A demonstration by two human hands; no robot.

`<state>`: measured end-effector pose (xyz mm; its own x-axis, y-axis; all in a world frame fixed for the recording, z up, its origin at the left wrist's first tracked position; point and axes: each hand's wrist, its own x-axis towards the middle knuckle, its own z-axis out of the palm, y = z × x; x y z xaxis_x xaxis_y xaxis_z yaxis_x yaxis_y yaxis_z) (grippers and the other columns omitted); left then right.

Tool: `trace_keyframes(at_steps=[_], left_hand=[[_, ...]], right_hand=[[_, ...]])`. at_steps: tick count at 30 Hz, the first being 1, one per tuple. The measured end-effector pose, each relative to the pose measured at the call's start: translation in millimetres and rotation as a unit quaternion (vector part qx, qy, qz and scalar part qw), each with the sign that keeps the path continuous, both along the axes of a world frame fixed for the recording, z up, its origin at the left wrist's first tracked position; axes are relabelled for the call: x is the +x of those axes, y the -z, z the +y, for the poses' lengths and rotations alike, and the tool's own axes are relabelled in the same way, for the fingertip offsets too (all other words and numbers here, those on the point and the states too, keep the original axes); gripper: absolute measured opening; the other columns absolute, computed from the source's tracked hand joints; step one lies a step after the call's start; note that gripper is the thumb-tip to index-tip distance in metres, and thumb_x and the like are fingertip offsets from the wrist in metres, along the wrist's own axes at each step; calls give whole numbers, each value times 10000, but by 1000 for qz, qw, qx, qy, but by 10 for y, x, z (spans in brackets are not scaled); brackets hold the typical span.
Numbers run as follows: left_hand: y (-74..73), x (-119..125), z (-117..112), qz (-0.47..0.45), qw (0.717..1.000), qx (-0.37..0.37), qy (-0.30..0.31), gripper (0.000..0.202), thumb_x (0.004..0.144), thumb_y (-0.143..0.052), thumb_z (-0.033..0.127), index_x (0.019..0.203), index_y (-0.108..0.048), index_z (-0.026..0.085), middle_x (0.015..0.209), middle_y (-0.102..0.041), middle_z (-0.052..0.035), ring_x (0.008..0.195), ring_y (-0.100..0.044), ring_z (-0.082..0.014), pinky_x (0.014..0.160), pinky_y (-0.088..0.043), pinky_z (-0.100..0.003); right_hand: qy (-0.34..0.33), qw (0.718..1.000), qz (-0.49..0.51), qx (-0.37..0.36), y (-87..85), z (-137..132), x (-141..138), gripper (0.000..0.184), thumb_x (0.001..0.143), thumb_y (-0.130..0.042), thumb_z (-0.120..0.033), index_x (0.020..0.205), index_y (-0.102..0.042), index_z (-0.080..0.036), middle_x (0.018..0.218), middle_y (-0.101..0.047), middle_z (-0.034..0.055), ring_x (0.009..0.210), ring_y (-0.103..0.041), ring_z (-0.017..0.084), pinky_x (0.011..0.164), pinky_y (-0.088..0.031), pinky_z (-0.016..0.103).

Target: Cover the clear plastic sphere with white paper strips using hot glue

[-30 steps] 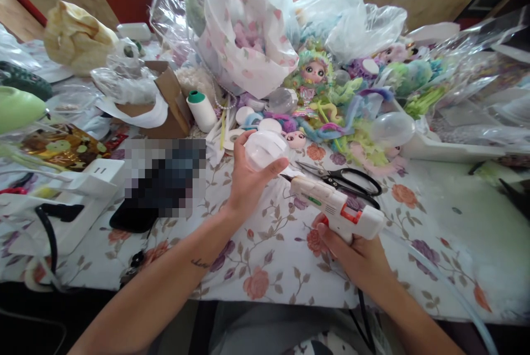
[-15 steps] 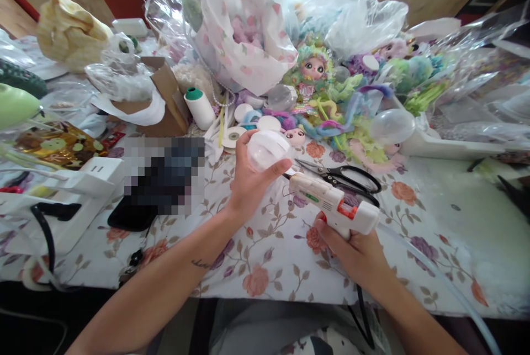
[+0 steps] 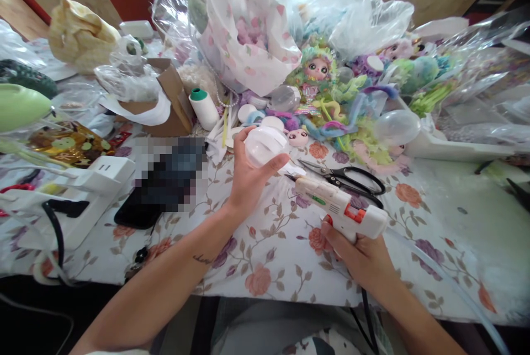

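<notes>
My left hand (image 3: 253, 178) is closed round a clear plastic dome (image 3: 265, 145) with a white strip or part on it, thumb along its near side. In my right hand (image 3: 356, 255) is a white hot glue gun (image 3: 331, 200), its dark nozzle pointing left toward the dome but a little apart from it. My thumb lies by the orange trigger, and a long translucent glue stick (image 3: 439, 266) trails from the gun's back. Black-handled scissors (image 3: 351, 178) lie on the cloth just behind the gun.
Dolls (image 3: 318, 68) and plush pieces heap along the back beside a strawberry-print bag (image 3: 256, 62). A thread cone (image 3: 203, 109) stands by a cardboard box (image 3: 176, 95). Left are a phone (image 3: 136, 214) and a power strip (image 3: 74, 228). Another clear dome (image 3: 396, 126) lies right, by a white tray (image 3: 459, 150).
The glue gun has shifted slightly right and its nozzle has drawn back from the dome. The dome has tilted a little in my left hand. The whole view has shifted slightly.
</notes>
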<state>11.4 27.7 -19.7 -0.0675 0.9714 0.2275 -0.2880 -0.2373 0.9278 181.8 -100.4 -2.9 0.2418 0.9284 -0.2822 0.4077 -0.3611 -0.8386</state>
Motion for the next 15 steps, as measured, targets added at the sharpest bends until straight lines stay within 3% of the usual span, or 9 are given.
trace_keyframes(at_steps=[9, 15], left_hand=[[-2, -15, 42, -12, 1000, -2, -14, 698, 678, -879, 379, 1229, -457, 305, 1161, -585, -20, 1097, -604, -212, 934, -483, -330], [-71, -43, 35, -4, 998, -52, -33, 697, 665, -883, 387, 1227, -475, 323, 1197, -598, -29, 1169, -588, -243, 992, -499, -375]], right_hand=[[17, 1000, -11, -15, -11, -16, 7, 367, 817, -576, -498, 610, -631, -201, 521, -610, 2, 501, -591, 150, 500, -481, 257], [22, 1000, 2, -21, 1, -20, 39, 371, 778, -607, -499, 549, -564, -210, 512, -590, 0, 505, -589, 153, 493, -496, 256]])
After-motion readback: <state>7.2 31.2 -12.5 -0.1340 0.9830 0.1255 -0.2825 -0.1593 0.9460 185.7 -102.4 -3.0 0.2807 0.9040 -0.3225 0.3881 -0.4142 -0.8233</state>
